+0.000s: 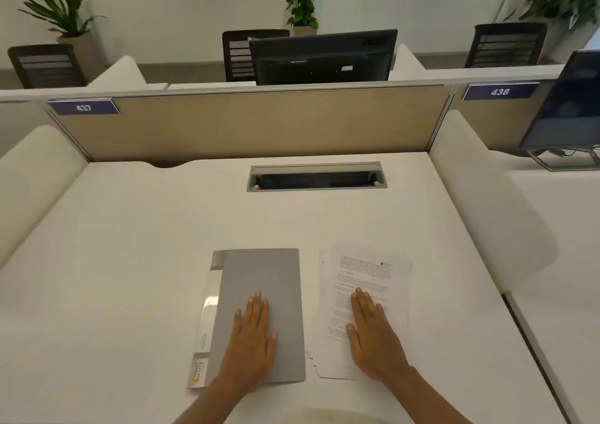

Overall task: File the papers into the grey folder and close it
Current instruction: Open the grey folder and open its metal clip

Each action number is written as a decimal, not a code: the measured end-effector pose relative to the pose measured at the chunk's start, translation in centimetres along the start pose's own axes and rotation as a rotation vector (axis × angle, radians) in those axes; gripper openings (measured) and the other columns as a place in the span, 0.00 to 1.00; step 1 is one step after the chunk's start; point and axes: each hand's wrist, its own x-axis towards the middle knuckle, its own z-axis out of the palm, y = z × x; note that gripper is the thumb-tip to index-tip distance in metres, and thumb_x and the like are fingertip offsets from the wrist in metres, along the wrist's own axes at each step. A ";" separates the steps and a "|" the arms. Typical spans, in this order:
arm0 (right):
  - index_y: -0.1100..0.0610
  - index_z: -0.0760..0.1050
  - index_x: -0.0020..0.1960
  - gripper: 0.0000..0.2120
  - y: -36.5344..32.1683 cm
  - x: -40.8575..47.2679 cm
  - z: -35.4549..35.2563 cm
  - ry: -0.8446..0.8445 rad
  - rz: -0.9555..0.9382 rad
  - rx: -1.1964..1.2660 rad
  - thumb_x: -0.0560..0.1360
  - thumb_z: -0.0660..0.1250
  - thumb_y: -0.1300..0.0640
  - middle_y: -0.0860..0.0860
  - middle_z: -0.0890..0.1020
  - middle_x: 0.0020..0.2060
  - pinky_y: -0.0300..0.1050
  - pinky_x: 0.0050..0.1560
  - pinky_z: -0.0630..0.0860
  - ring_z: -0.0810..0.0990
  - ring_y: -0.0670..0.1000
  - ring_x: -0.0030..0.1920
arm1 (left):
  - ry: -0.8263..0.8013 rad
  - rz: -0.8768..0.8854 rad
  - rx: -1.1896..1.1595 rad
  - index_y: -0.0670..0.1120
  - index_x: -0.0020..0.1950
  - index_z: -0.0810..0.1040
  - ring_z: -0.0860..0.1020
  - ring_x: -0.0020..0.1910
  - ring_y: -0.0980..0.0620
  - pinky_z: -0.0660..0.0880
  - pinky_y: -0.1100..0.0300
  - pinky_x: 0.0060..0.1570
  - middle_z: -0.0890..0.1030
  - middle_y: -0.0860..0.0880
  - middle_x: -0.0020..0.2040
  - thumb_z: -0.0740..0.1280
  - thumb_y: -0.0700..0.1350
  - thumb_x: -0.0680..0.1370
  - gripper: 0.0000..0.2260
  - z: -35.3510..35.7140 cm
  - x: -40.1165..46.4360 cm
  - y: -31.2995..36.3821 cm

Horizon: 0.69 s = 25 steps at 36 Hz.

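1. Your left hand [251, 336] lies flat on the grey folder [259, 313]. Its fingers [258, 303] are stretched out and close together, pointing away from you. They press down on the lower half of the cover and hold nothing.
2. The grey folder is closed and lies on the white desk [130, 261], right in front of you. A label strip [204, 319] sticks out along its left edge, just beside your left thumb side.
3. Your right hand [373, 336] lies flat on the papers [363, 277]. Its fingers [360, 300] are spread a little and point away from you. They grip nothing.
4. The papers sit in a loose stack just beside the folder, on its right. The sheets are not lined up, so some edges peek out at the bottom left.
5. The top of the stack shows past your fingertips.
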 end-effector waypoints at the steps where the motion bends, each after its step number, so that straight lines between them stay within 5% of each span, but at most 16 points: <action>1: 0.55 0.39 0.84 0.33 0.0 -0.1 0.0 0.003 -0.004 -0.005 0.85 0.47 0.44 0.47 0.40 0.84 0.48 0.83 0.40 0.40 0.48 0.84 | 0.005 -0.006 0.007 0.45 0.83 0.33 0.32 0.83 0.49 0.36 0.47 0.82 0.30 0.48 0.83 0.37 0.59 0.82 0.33 0.2 -0.1 0.0; 10: 0.56 0.40 0.84 0.33 0.5 -0.1 0.6 -0.026 0.005 -0.044 0.85 0.47 0.45 0.49 0.40 0.84 0.52 0.83 0.42 0.39 0.49 0.84 | -0.016 0.007 0.025 0.46 0.83 0.32 0.31 0.83 0.49 0.35 0.47 0.81 0.29 0.49 0.83 0.39 0.61 0.83 0.33 1.7 -0.6 -0.3; 25: 0.56 0.40 0.84 0.33 0.7 -0.1 1.3 -0.012 0.007 -0.031 0.86 0.48 0.45 0.49 0.41 0.84 0.54 0.83 0.42 0.38 0.49 0.83 | -0.034 0.106 -0.046 0.51 0.84 0.33 0.33 0.83 0.51 0.33 0.43 0.79 0.34 0.53 0.85 0.53 0.76 0.77 0.48 3.4 -3.9 -3.2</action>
